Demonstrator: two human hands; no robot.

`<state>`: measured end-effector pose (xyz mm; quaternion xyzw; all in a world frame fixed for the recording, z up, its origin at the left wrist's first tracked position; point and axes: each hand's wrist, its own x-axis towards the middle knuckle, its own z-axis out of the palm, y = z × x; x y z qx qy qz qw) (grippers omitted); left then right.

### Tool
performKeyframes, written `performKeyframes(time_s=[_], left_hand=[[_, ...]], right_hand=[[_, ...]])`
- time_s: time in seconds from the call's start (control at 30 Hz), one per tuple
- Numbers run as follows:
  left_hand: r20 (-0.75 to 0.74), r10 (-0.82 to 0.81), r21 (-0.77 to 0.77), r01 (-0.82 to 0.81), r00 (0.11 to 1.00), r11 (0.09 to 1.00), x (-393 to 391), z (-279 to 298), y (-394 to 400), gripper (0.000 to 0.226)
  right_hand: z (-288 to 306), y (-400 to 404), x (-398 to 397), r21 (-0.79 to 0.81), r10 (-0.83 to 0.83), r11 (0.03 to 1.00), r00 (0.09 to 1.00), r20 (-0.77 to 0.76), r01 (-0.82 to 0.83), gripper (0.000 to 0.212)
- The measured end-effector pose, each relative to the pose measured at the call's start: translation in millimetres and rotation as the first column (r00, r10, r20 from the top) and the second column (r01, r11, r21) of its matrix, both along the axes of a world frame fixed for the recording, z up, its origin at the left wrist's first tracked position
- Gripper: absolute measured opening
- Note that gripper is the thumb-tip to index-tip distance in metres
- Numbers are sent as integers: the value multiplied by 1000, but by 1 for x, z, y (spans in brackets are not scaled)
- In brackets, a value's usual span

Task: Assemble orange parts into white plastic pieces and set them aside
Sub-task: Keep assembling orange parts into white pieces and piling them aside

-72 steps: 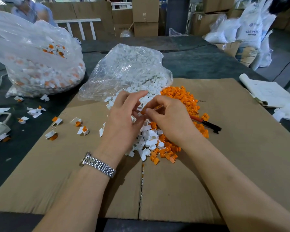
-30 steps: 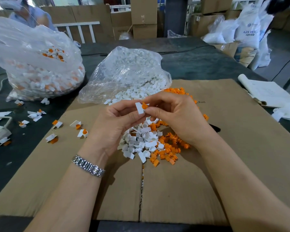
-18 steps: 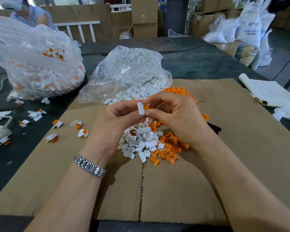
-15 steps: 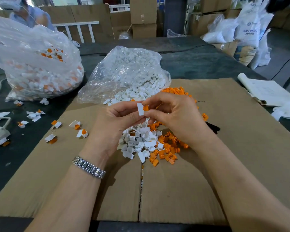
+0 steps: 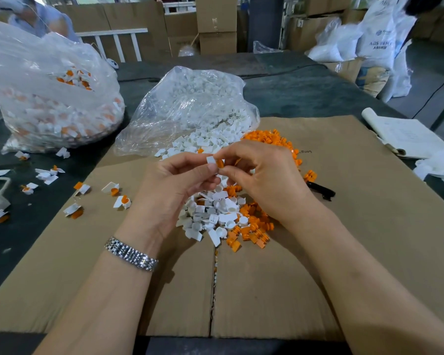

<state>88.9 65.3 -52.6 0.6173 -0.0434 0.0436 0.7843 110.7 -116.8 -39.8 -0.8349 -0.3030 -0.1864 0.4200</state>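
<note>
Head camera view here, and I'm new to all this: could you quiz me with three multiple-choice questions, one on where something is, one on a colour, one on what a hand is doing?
1. Where is the bag of white pieces?
A. behind the hands
B. on the floor
C. on the notebook

2. What colour is the part beside the held white piece?
A. blue
B. orange
C. green

3. What is the left hand doing?
A. lying flat
B. pinching the white piece
C. gripping the bag

Answers: 1 A, it lies on the table beyond them; 2 B, plainly orange; 3 B, its fingers close on the piece.
</note>
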Motion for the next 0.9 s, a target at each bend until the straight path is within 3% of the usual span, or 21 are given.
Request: performKeyframes(time_s=[0.2,0.27,0.33,0.4,0.47,0.57,0.77,0.9], left_hand=[[-35,13,-13,-14,999,1000,2,-1,-1,10],[-65,28,-39,-30,997,999,3,-1,1,9],[-89,48,-40,-52,995,998,4,-1,2,13],[-97,57,-38,-61,994,997,4,-1,3,19],[-99,61,-36,-65,993,997,4,-1,4,26],[-102,61,-34,-65,993,997,4,-1,5,29],[-93,78,-50,-83,993,995,2,2,4,8],[-85,102,-79,-109,991,991,-1,4,5,7]], right_hand=[[4,-1,-2,-43,10,999,999,-50,-12,29],[6,-8,3,-85,-106,991,991,-86,99,33],[4,-22,10,-282,-369,900,925,-88,332,39],[2,-32,14,-520,-557,747,817,-150,413,53],[-1,-33,14,-634,-601,684,771,-210,360,55],[-5,-28,14,-666,-608,647,778,-159,370,39],[10,-30,17,-596,-604,699,773,-195,396,22],[38,-39,12,-428,-395,879,826,-401,213,29]])
